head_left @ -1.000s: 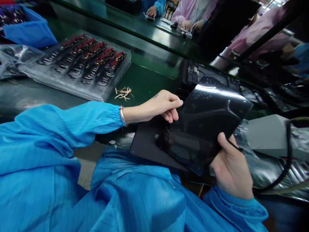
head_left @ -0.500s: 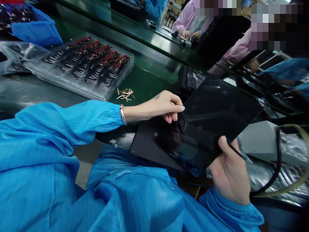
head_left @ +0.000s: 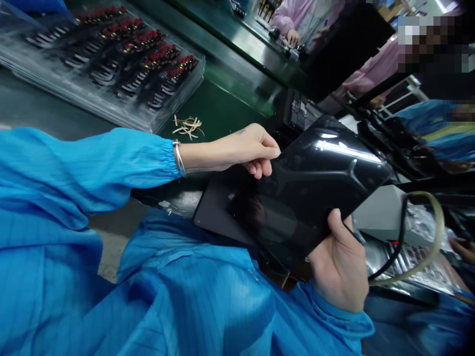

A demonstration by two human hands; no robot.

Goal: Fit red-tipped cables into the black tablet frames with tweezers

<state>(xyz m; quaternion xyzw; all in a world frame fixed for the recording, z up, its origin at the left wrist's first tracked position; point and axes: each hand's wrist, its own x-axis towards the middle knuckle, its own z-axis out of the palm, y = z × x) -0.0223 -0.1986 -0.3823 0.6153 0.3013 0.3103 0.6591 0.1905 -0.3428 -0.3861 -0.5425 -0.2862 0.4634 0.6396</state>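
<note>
The dark green counter (head_left: 222, 106) runs off the frame at the left, and blue sleeves and lap hide its near edge. On it, the clear plastic tray of black and red parts (head_left: 107, 64) is cut off at the top left; the parts are too small to identify. Beside its corner lies a small heap of tan rubber bands (head_left: 188, 126). Behind the counter, other people in pink sleeves are partly blurred. The glossy black flat panel (head_left: 308, 188) tilts over the lap, covering most of a matte black sheet (head_left: 215, 212) beneath. The right hand (head_left: 339, 267) grips the panel's lower edge, thumb on top. The left hand (head_left: 252, 148) pinches its upper left corner.
</note>
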